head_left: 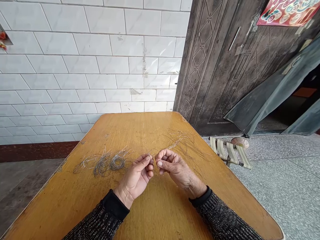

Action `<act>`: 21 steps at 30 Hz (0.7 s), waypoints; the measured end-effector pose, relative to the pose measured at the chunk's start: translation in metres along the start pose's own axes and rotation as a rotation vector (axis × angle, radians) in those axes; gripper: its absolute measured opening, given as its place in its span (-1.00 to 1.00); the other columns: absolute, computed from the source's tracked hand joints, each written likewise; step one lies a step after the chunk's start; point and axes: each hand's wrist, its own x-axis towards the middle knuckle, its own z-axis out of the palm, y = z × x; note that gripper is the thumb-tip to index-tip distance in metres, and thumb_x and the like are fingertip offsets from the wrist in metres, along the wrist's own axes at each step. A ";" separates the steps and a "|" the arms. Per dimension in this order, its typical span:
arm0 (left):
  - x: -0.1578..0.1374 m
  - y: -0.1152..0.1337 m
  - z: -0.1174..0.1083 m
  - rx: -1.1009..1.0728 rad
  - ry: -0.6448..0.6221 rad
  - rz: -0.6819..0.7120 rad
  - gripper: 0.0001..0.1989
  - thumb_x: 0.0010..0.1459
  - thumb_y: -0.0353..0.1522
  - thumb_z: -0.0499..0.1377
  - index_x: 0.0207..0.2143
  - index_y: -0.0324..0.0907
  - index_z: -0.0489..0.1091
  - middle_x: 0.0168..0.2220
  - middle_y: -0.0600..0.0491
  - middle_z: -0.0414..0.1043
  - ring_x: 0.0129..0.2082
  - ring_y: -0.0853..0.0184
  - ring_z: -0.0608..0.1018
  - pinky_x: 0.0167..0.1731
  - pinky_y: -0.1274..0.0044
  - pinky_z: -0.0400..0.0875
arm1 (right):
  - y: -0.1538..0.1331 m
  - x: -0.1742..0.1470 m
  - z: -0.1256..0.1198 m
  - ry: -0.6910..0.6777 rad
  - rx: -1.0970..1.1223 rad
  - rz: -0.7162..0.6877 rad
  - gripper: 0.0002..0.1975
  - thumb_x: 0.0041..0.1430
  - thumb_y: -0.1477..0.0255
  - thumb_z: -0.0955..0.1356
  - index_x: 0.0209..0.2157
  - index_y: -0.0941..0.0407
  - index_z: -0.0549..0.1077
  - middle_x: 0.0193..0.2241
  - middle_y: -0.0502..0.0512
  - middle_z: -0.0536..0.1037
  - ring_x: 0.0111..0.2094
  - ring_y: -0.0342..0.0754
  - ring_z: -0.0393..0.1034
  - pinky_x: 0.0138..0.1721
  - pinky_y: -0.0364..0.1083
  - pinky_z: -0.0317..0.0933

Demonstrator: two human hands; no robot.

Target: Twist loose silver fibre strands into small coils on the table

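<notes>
Over the middle of the wooden table [160, 213], my left hand [138, 175] and my right hand [175, 168] face each other, fingertips close together. The left thumb and forefinger pinch a thin wire, whose fine end rises above them. My right hand also has its thumb and fingertips pressed together beside it, with a thin curved strand showing just above. How the wire runs between the fingers is too fine to make out. Left of my hands lie coiled bundles of thin wire [117, 161]. Loose straight wires [181, 141] are spread beyond my right hand.
A white tiled wall [105, 60] stands behind the table. On the right are a dark carved door [200, 66] and a hanging grey-green curtain [272, 93]. A folding stool with woven straps [231, 151] stands on the speckled floor by the table's right edge.
</notes>
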 end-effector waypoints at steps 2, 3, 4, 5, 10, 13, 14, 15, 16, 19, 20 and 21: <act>0.000 0.000 0.001 -0.009 0.001 0.003 -0.84 -0.18 -0.50 0.34 -0.49 -0.27 0.42 -0.56 0.14 0.40 -0.62 0.57 0.41 -0.64 0.74 0.32 | 0.000 0.000 0.001 0.007 0.014 0.002 -0.81 -0.15 0.42 0.47 -0.48 0.14 0.40 -0.55 -0.07 0.43 -0.55 -0.26 0.30 -0.54 -0.27 0.23; 0.000 0.001 0.001 -0.014 0.002 0.001 -0.84 -0.19 -0.50 0.34 -0.49 -0.28 0.42 -0.57 0.14 0.40 -0.62 0.58 0.41 -0.63 0.74 0.32 | 0.000 0.000 0.002 0.014 0.023 0.001 -0.80 -0.16 0.42 0.48 -0.49 0.14 0.40 -0.56 -0.08 0.43 -0.55 -0.27 0.30 -0.53 -0.26 0.24; 0.000 0.001 0.001 -0.017 0.002 -0.003 -0.84 -0.19 -0.51 0.34 -0.49 -0.28 0.42 -0.57 0.14 0.40 -0.62 0.58 0.41 -0.63 0.74 0.32 | 0.000 0.000 0.002 0.025 0.035 -0.001 -0.80 -0.17 0.42 0.48 -0.50 0.14 0.40 -0.57 -0.08 0.43 -0.56 -0.27 0.30 -0.51 -0.26 0.24; 0.000 0.001 0.002 -0.019 0.001 -0.007 -0.84 -0.20 -0.51 0.35 -0.49 -0.28 0.42 -0.58 0.14 0.40 -0.62 0.58 0.41 -0.63 0.75 0.32 | 0.000 0.000 0.002 0.036 0.047 -0.002 -0.79 -0.18 0.42 0.49 -0.51 0.14 0.40 -0.58 -0.09 0.43 -0.57 -0.27 0.29 -0.50 -0.25 0.24; -0.001 0.001 0.001 -0.017 -0.022 -0.019 -0.82 -0.22 -0.49 0.36 -0.50 -0.29 0.43 -0.57 0.13 0.40 -0.61 0.58 0.41 -0.60 0.74 0.33 | -0.001 0.001 0.001 0.046 0.082 0.029 -0.77 -0.20 0.40 0.50 -0.51 0.15 0.41 -0.62 -0.10 0.41 -0.58 -0.28 0.28 -0.50 -0.25 0.24; 0.000 0.002 -0.001 0.026 -0.010 -0.007 -0.82 -0.23 -0.47 0.37 -0.51 -0.27 0.44 -0.55 0.13 0.41 -0.60 0.56 0.42 -0.62 0.72 0.32 | -0.003 0.001 0.001 0.060 0.059 0.059 -0.76 -0.22 0.39 0.50 -0.51 0.15 0.40 -0.60 -0.10 0.42 -0.58 -0.28 0.29 -0.51 -0.25 0.24; 0.001 0.002 -0.002 0.051 -0.003 0.002 -0.82 -0.22 -0.47 0.36 -0.50 -0.27 0.44 -0.55 0.13 0.41 -0.59 0.55 0.42 -0.63 0.72 0.30 | -0.004 0.000 0.001 0.066 0.045 0.068 -0.75 -0.23 0.39 0.50 -0.51 0.15 0.40 -0.59 -0.10 0.42 -0.58 -0.28 0.28 -0.52 -0.25 0.24; 0.002 0.002 -0.003 0.077 0.004 0.013 -0.83 -0.21 -0.46 0.36 -0.49 -0.26 0.45 -0.54 0.13 0.41 -0.59 0.55 0.41 -0.64 0.72 0.29 | -0.005 0.000 0.001 0.067 0.031 0.076 -0.75 -0.23 0.39 0.51 -0.51 0.15 0.40 -0.59 -0.10 0.42 -0.58 -0.29 0.28 -0.52 -0.26 0.23; 0.003 0.003 -0.004 0.103 0.009 0.024 -0.83 -0.21 -0.45 0.36 -0.48 -0.26 0.45 -0.53 0.12 0.41 -0.59 0.55 0.41 -0.65 0.72 0.26 | -0.006 -0.001 0.001 0.066 0.018 0.081 -0.74 -0.24 0.39 0.51 -0.51 0.15 0.39 -0.59 -0.10 0.41 -0.59 -0.29 0.28 -0.54 -0.26 0.23; 0.004 0.003 -0.005 0.180 0.023 0.057 -0.82 -0.21 -0.42 0.36 -0.47 -0.25 0.46 -0.54 0.13 0.39 -0.60 0.56 0.38 -0.66 0.72 0.21 | -0.008 -0.001 0.000 0.060 -0.007 0.083 -0.73 -0.21 0.35 0.49 -0.44 0.14 0.40 -0.56 -0.09 0.41 -0.57 -0.27 0.29 -0.57 -0.26 0.22; 0.005 0.003 -0.005 0.209 0.030 0.071 -0.81 -0.21 -0.41 0.36 -0.47 -0.25 0.46 -0.55 0.13 0.38 -0.60 0.55 0.37 -0.66 0.72 0.20 | -0.009 0.000 -0.001 0.069 -0.017 0.078 -0.72 -0.20 0.33 0.48 -0.42 0.13 0.41 -0.56 -0.09 0.40 -0.56 -0.26 0.29 -0.58 -0.26 0.22; 0.005 0.003 -0.005 0.244 0.038 0.086 -0.81 -0.21 -0.40 0.36 -0.47 -0.25 0.46 -0.56 0.14 0.37 -0.60 0.55 0.36 -0.65 0.71 0.20 | -0.010 0.000 -0.002 0.087 -0.030 0.072 -0.72 -0.19 0.32 0.48 -0.41 0.13 0.42 -0.56 -0.09 0.40 -0.56 -0.25 0.29 -0.59 -0.26 0.21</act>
